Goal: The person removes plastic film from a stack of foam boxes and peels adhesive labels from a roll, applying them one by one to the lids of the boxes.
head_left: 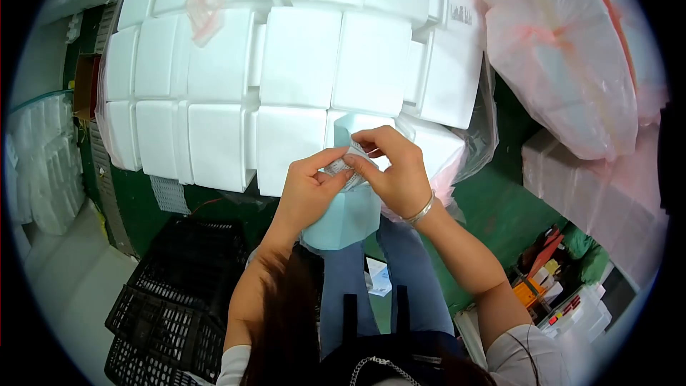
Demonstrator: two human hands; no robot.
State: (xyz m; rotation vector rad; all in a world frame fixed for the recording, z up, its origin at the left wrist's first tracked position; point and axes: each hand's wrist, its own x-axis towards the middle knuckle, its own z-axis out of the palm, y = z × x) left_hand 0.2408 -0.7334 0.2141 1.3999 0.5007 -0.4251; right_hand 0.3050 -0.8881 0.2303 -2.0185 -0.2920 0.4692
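Note:
My left hand (309, 189) and my right hand (394, 169) meet in front of me, both closed at the fingertips. Between them they pinch a small white slip (355, 154) covered in fine print. A pale blue sheet (350, 218) hangs below the fingers, over my lap, and more pale blue shows above them. The fingers cover part of the slip. On my right wrist is a silver bangle (421, 209). Just beyond the hands stands a big stack of white foam blocks (293, 146).
Black plastic crates (168, 314) stand at lower left. Pink-tinted plastic bags (561, 57) bulge at upper right, above a wrapped box (589, 193). An orange bin (529, 291) and assorted items sit at lower right on the green floor (493, 207).

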